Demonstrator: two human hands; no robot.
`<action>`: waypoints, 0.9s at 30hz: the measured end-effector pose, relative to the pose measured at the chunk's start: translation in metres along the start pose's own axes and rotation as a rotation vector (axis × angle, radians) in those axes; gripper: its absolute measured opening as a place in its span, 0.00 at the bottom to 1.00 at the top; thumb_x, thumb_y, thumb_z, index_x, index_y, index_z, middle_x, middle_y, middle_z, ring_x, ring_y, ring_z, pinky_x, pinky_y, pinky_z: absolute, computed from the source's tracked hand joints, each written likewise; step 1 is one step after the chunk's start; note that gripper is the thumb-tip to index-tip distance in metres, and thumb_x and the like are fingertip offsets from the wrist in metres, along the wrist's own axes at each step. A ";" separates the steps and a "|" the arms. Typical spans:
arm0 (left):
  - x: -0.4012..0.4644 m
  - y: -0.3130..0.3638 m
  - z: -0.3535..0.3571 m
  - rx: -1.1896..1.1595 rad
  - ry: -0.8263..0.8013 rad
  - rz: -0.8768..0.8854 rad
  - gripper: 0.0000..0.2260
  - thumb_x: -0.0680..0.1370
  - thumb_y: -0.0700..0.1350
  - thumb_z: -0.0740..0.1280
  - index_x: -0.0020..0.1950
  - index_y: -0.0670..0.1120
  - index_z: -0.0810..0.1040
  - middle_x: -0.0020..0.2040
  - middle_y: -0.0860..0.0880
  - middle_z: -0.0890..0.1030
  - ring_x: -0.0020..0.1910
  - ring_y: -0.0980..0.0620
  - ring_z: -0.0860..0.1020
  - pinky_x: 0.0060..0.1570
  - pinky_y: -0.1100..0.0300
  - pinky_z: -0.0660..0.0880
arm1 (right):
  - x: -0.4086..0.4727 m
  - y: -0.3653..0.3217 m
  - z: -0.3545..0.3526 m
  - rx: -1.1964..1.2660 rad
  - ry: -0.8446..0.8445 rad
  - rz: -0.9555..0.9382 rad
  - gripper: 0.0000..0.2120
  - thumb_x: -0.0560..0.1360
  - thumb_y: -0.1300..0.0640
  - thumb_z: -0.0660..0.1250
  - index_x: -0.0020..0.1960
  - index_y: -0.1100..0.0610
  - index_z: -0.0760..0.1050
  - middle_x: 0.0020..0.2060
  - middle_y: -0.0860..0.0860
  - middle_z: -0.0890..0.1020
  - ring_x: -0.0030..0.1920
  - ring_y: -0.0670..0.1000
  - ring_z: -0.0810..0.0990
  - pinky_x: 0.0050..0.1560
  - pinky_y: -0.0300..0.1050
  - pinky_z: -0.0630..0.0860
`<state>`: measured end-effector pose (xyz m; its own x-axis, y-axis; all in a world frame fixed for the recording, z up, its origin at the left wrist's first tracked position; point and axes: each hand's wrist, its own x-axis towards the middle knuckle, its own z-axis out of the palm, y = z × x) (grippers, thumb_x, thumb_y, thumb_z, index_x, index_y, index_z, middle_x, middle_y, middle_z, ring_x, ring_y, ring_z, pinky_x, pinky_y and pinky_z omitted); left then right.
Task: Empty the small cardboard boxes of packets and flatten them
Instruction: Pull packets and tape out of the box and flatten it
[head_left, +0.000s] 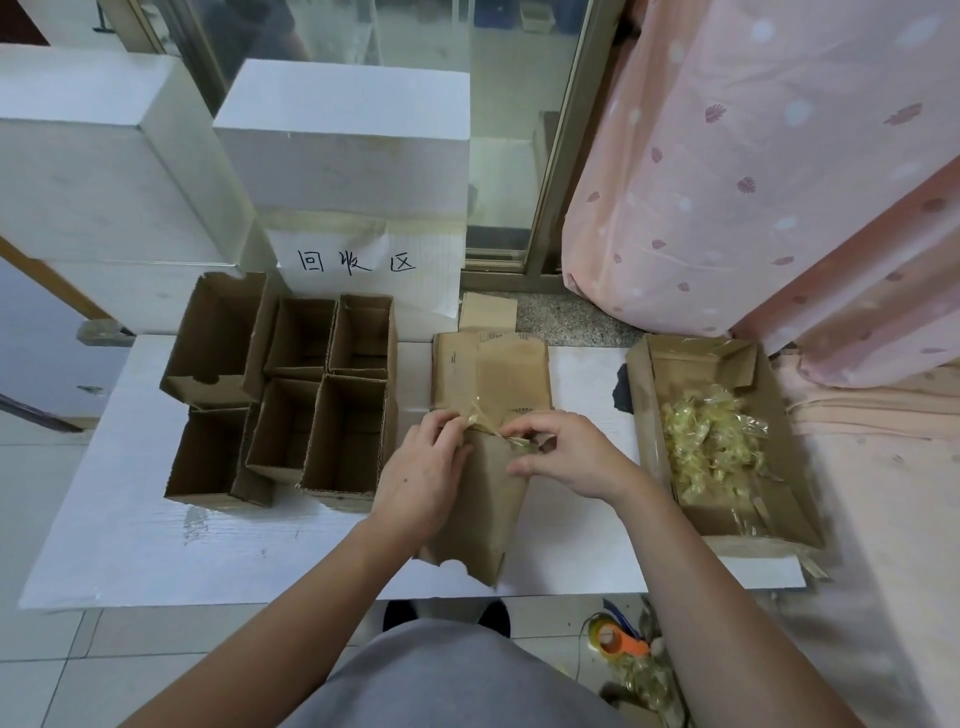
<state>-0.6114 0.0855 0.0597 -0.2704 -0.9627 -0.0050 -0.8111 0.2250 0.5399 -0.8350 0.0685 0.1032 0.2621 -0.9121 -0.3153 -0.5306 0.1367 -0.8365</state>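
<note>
A small brown cardboard box (480, 514), collapsed nearly flat, lies in front of me at the near middle of the white table (156, 551). My left hand (423, 475) grips its upper left edge. My right hand (563, 457) pinches a strip of clear yellowish tape (485, 418) at the box's top edge. Behind it lies a flattened cardboard box (491, 374). Several open small boxes (332, 395) stand upright in a cluster on the left. An open cardboard tray (779, 514) on the right holds a heap of crumpled yellowish clear pieces (711, 447).
White foam blocks (343, 135) stand behind the table, one with a handwritten paper sign (358, 262). A pink patterned curtain (769, 171) hangs at the right. On the floor by my legs lie an orange tape dispenser (621, 642) and tape scraps.
</note>
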 end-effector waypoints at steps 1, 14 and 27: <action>0.000 0.002 -0.001 0.001 -0.001 -0.014 0.19 0.87 0.51 0.56 0.76 0.48 0.70 0.75 0.51 0.69 0.67 0.47 0.74 0.55 0.49 0.80 | 0.000 0.000 0.001 0.010 0.034 -0.004 0.11 0.72 0.57 0.79 0.53 0.46 0.85 0.47 0.47 0.85 0.41 0.43 0.79 0.47 0.35 0.75; 0.006 0.012 -0.006 -0.036 -0.086 -0.045 0.43 0.68 0.72 0.71 0.75 0.54 0.59 0.74 0.51 0.64 0.71 0.49 0.67 0.64 0.52 0.77 | 0.003 -0.015 0.033 0.027 0.288 -0.062 0.05 0.77 0.59 0.73 0.46 0.49 0.83 0.37 0.41 0.84 0.40 0.42 0.82 0.46 0.36 0.77; 0.002 -0.003 -0.027 -0.333 -0.045 0.057 0.43 0.69 0.69 0.76 0.75 0.55 0.61 0.71 0.57 0.63 0.68 0.56 0.70 0.65 0.47 0.77 | 0.001 -0.043 0.009 -0.238 0.072 -0.214 0.14 0.85 0.54 0.60 0.65 0.42 0.80 0.52 0.40 0.77 0.53 0.41 0.76 0.51 0.35 0.71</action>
<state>-0.5959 0.0785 0.0806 -0.3394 -0.9407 0.0000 -0.5821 0.2100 0.7855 -0.8046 0.0656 0.1343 0.3344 -0.9366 -0.1043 -0.6452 -0.1469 -0.7497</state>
